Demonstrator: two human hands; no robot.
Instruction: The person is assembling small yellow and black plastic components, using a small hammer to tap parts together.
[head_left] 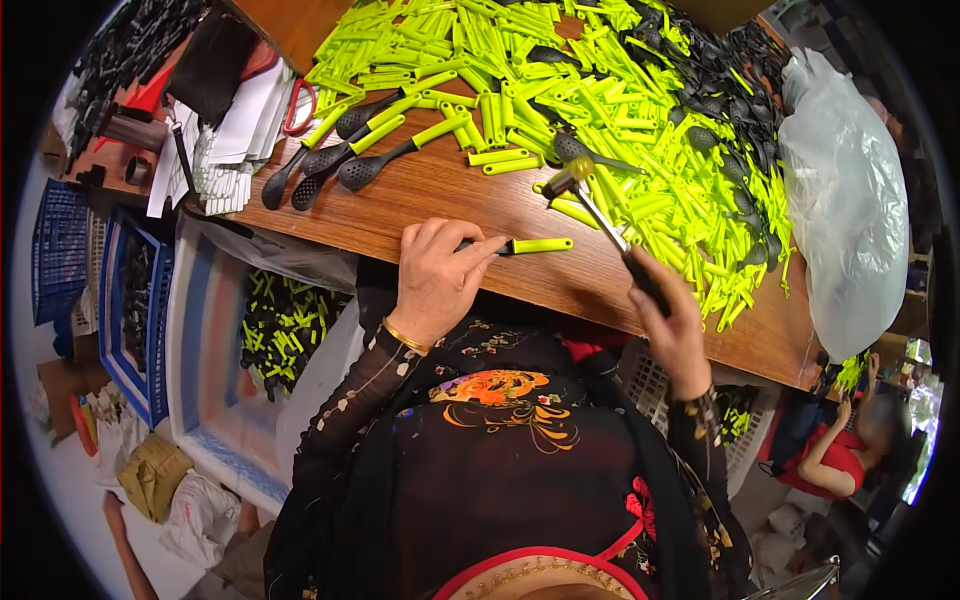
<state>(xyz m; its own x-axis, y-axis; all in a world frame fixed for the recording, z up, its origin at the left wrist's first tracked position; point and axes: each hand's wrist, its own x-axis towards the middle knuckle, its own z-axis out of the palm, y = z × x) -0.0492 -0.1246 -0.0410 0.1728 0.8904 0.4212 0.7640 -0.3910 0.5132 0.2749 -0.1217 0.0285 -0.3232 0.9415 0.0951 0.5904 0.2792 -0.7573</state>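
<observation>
My left hand point(440, 268) is closed round the black end of a kitchen utensil near the table's front edge. The utensil's lime-green handle point(543, 245) sticks out to the right of my fingers; its head is hidden under the hand. Gripped in my right hand point(672, 318) is a hammer with a black grip and a metal shaft point(603, 218). Its yellowish head point(567, 178) is raised above the table, beyond the green handle and apart from it. Several black spoons with green handles, one a slotted spoon point(310, 188), lie together at the left.
Loose green handles point(640, 190) are heaped across the table point(450, 200), with black utensil heads point(745, 190) at the right. Red-handled scissors point(298, 105) and papers lie left. A clear plastic bag point(845, 200) bulges over the right edge. Below left stands a crate point(215, 400). Another person point(835, 455) sits right.
</observation>
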